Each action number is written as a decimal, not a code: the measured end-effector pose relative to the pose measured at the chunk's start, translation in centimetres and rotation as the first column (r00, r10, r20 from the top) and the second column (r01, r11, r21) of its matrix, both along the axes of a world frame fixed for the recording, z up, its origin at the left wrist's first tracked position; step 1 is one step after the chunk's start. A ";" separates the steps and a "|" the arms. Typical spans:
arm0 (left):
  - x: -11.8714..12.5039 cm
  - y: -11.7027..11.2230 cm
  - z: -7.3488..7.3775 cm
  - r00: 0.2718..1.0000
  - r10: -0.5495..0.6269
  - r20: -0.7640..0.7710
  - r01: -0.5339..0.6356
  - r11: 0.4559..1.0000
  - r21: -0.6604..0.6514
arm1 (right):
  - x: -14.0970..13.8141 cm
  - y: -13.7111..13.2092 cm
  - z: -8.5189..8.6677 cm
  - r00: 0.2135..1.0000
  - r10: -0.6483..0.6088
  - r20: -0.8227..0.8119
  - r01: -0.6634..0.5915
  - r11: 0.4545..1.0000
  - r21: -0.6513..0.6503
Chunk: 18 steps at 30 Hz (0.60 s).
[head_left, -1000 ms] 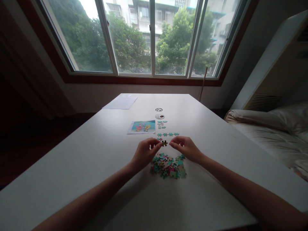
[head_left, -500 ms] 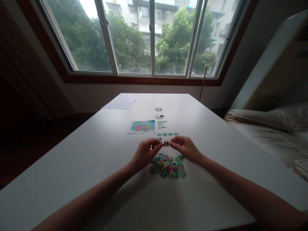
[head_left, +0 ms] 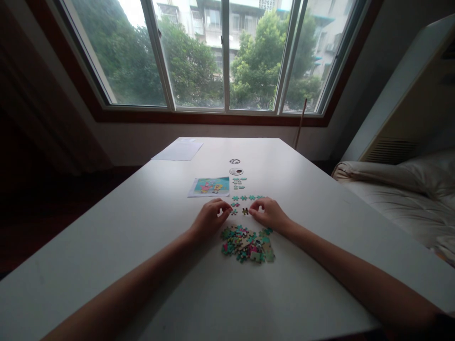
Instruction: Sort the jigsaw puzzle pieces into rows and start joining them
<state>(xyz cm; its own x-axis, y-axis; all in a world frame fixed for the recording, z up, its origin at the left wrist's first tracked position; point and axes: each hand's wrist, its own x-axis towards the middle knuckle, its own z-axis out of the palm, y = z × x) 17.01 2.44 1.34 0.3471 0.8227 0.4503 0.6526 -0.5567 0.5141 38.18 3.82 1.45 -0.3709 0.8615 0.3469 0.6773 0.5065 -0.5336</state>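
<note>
My right hand (head_left: pixel 270 213) pinches a small dark-and-yellow puzzle piece (head_left: pixel 245 211) by its right side, at or just above the table. My left hand (head_left: pixel 212 217) is closed with thumb and index finger together. Its fingertips are beside a small greenish puzzle piece (head_left: pixel 234 212); whether they grip it, I cannot tell. Nearer to me lies a loose pile of puzzle pieces (head_left: pixel 248 245), mostly green with some pink and tan. Beyond my hands is a row of green pieces (head_left: pixel 243 198), with a small green-and-pink piece (head_left: pixel 235 204) just in front.
A cartoon picture sheet (head_left: pixel 209 186) lies left of more sorted pieces (head_left: pixel 239 179). Two round items (head_left: pixel 236 171) are farther back on the white table (head_left: pixel 135 227). White paper (head_left: pixel 178 149) rests at the far left corner. A sofa (head_left: pixel 387 184) stands at the right.
My left hand has let go of the dark-and-yellow piece and moved left. The piece stays in my right hand, slightly turned. A greenish piece beside my left fingertips now shows.
</note>
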 end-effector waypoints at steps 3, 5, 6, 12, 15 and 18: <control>0.0 0.0 -0.3 0.998 -0.026 -0.054 0.027 1.000 0.014 | 0.0 0.4 -0.4 0.999 0.027 0.037 -0.028 0.999 0.016; 0.0 -0.1 -0.4 0.994 -0.031 -0.102 0.036 0.998 0.044 | 0.1 0.4 -0.5 0.999 0.029 0.044 -0.031 0.999 0.043; 0.0 -0.1 -0.4 0.991 -0.035 -0.129 0.043 0.997 0.059 | 0.1 0.4 -0.5 0.999 0.028 0.046 -0.030 0.998 0.053; 0.1 -0.2 -0.3 0.966 -0.038 -0.256 0.067 0.992 0.106 | -0.2 0.6 -0.7 0.996 0.074 0.059 -0.077 0.995 0.055; 0.2 -0.3 -0.2 0.963 -0.021 -0.269 0.055 0.991 0.118 | -0.5 0.9 -1.0 0.997 0.060 0.055 -0.063 0.996 0.056; 0.2 -0.2 -0.2 0.961 -0.016 -0.277 0.053 0.991 0.124 | -0.7 1.2 -1.1 0.997 0.054 0.052 -0.057 0.996 0.061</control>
<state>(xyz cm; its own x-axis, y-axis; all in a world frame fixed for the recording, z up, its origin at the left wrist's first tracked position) 17.22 2.19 1.11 0.4995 0.7494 0.4347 0.7378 -0.6309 0.2399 37.51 5.01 0.36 -0.4361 0.8162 0.3790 0.6725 0.5754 -0.4655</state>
